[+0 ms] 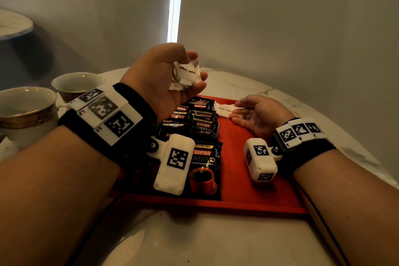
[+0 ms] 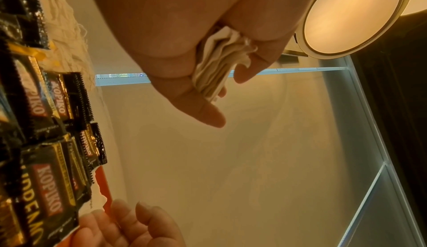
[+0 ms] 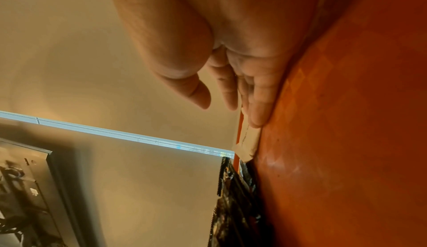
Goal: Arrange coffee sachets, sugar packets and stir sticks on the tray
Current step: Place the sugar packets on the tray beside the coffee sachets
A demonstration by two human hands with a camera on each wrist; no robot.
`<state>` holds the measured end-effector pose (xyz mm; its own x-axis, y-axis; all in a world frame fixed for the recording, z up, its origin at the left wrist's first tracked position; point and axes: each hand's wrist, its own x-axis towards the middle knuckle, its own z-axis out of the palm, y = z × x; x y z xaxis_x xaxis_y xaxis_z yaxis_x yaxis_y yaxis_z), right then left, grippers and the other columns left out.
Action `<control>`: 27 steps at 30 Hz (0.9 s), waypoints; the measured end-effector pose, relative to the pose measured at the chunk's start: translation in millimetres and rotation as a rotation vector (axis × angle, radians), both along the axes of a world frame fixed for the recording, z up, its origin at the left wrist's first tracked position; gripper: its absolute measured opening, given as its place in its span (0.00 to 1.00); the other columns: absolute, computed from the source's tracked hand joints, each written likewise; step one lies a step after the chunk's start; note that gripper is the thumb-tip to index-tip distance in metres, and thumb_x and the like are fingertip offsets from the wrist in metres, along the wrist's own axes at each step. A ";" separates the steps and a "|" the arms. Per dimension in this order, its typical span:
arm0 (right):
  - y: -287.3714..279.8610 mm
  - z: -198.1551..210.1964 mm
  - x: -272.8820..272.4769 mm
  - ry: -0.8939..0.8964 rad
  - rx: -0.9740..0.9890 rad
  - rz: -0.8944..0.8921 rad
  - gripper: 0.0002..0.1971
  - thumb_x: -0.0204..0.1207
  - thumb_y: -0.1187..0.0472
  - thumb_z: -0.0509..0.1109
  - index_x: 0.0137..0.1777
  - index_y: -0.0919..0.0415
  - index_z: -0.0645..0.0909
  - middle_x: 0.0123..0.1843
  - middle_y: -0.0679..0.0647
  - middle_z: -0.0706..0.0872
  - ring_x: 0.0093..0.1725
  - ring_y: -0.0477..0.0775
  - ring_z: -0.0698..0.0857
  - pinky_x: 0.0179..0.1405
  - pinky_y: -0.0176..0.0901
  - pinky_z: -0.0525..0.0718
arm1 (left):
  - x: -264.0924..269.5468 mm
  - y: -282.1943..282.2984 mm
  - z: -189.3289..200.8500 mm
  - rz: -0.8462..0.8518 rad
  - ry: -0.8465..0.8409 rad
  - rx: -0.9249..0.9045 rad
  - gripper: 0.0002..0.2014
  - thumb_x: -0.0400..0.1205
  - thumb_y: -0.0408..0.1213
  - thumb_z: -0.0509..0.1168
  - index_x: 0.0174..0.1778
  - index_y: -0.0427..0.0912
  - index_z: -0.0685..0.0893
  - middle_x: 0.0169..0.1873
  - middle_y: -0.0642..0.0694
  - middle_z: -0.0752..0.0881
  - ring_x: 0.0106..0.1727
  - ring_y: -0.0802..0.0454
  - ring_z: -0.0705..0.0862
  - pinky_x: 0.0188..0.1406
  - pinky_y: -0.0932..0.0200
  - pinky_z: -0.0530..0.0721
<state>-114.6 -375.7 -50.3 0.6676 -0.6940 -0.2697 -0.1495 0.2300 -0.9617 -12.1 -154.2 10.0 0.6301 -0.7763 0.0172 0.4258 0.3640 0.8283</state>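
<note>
A round white marble-look tabletop (image 1: 248, 84) stands against plain grey walls (image 1: 280, 17), where a narrow vertical strip of bright daylight (image 1: 175, 2) shows between them. A second pale round tabletop (image 1: 13, 25) sits at far left. A round, warm-glowing ceiling lamp (image 2: 351, 13) hangs overhead.

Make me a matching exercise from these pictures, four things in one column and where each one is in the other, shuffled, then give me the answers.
Things:
1. stack of sugar packets
2. single sugar packet
3. coffee sachets
4. cups

Places:
A. lying in overlapping rows on the left part of the red tray
B. held in the left hand, lifted above the tray
C. standing on the table, left of the tray
D. flat at the far end of the tray, under the fingertips of the right hand

Pairs: 1-B, 2-D, 3-A, 4-C
</note>
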 end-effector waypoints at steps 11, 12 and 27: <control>7.4 15.6 -2.1 -0.102 -0.055 -0.005 0.08 0.86 0.61 0.63 0.50 0.65 0.81 0.39 0.58 0.82 0.32 0.51 0.84 0.28 0.39 0.85 | 0.5 -2.3 -1.5 -0.038 0.003 -0.025 0.15 0.82 0.27 0.53 0.60 0.36 0.82 0.61 0.30 0.81 0.55 0.36 0.89 0.47 0.51 0.92; 11.1 20.9 -3.3 -0.127 -0.072 0.006 0.08 0.86 0.59 0.64 0.50 0.63 0.81 0.38 0.56 0.82 0.32 0.50 0.84 0.29 0.39 0.83 | 1.4 -3.3 -2.5 -0.060 -0.017 -0.021 0.16 0.82 0.27 0.53 0.62 0.36 0.81 0.62 0.30 0.82 0.55 0.36 0.90 0.46 0.49 0.92; 86.1 64.3 -15.0 -0.291 -0.307 0.309 0.16 0.64 0.59 0.76 0.50 0.64 0.81 0.41 0.56 0.84 0.34 0.51 0.79 0.28 0.41 0.74 | -3.4 -3.6 -5.6 -0.003 -0.125 0.054 0.20 0.81 0.24 0.66 0.69 0.37 0.78 0.61 0.31 0.86 0.49 0.41 0.91 0.36 0.57 0.88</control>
